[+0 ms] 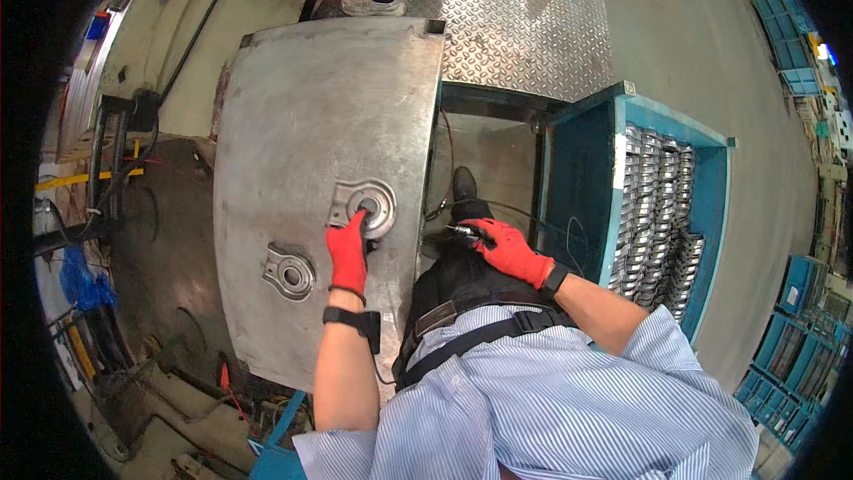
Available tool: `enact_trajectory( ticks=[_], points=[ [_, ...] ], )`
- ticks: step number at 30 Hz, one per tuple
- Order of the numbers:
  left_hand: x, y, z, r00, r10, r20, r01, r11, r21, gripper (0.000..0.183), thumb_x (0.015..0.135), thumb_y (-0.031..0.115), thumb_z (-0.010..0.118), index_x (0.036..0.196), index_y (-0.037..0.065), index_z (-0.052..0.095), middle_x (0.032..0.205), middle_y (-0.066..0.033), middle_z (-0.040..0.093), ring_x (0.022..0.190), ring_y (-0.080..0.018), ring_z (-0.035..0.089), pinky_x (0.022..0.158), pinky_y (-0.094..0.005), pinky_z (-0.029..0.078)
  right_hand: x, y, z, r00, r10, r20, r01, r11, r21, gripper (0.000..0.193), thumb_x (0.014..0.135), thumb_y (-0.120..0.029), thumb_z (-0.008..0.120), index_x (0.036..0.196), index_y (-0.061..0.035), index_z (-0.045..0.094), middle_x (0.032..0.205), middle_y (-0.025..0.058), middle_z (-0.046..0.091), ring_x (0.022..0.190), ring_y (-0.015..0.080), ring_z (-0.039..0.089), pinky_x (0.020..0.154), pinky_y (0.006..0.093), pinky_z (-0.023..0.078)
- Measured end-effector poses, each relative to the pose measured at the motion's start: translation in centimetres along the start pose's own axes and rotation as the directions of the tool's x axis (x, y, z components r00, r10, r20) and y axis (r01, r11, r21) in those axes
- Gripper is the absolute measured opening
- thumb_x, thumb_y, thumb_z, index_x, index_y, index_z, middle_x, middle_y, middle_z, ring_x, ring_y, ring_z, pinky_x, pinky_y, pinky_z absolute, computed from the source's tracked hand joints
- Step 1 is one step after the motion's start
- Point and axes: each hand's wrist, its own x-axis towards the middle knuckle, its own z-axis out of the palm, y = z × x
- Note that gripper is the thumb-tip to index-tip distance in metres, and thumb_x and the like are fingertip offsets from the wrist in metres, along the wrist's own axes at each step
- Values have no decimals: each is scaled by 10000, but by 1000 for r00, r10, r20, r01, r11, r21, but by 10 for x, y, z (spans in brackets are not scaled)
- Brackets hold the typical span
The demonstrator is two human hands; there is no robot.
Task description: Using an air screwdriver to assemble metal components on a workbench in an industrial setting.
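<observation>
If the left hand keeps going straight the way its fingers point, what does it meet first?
The left hand in a red glove already has its fingertips on the round-holed grey metal bracket lying on the worn steel worktable. Straight on, it meets that bracket's raised ring first, though depth is unclear.

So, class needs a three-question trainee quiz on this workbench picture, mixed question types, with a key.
1. True or false: the left hand rests on a metal part on the steel table.
2. What does the right hand grip?
A. a hammer
B. a slim tool
C. a cup
3. The blue bin holds stacked ____ parts.

Key: 1 true; 2 B; 3 metal.
</observation>
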Motion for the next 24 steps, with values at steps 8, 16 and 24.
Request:
enact_trajectory(
  ticks=[8, 16, 24],
  points=[
    [-33, -93, -14, 999, -18, 28, 21, 994, -109, 177, 779, 112, 704, 917, 25, 635, 821, -48, 636, 699, -179, 623, 595, -330, 522, 5, 7, 18, 986, -102, 131, 112, 991, -72, 400, 811, -154, 615, 1204, -112, 550, 1151, 182, 580, 1086, 364, 532, 921, 423, 429],
    [-42, -87, -5, 996, 84, 6, -84, 996, -9, 333, 786, 51, 680, 1102, -13, 600, 952, -73, 662, 793, -150, 620, 677, -292, 505, 15, 16, 34, 978, -110, 177, 139, 977, -161, 393, 821, -209, 607, 1189, -84, 549, 1112, 189, 591, 1058, 369, 545, 903, 430, 438],
    [-45, -84, -2, 995, 95, 32, -93, 993, -70, 308, 798, 44, 660, 1095, -15, 606, 991, -69, 662, 848, -148, 611, 767, -283, 478, 14, 26, 38, 980, -120, 161, 144, 979, -143, 412, 790, -156, 639, 1180, -57, 551, 1079, 200, 603, 1023, 375, 560, 868, 426, 453]
  ],
)
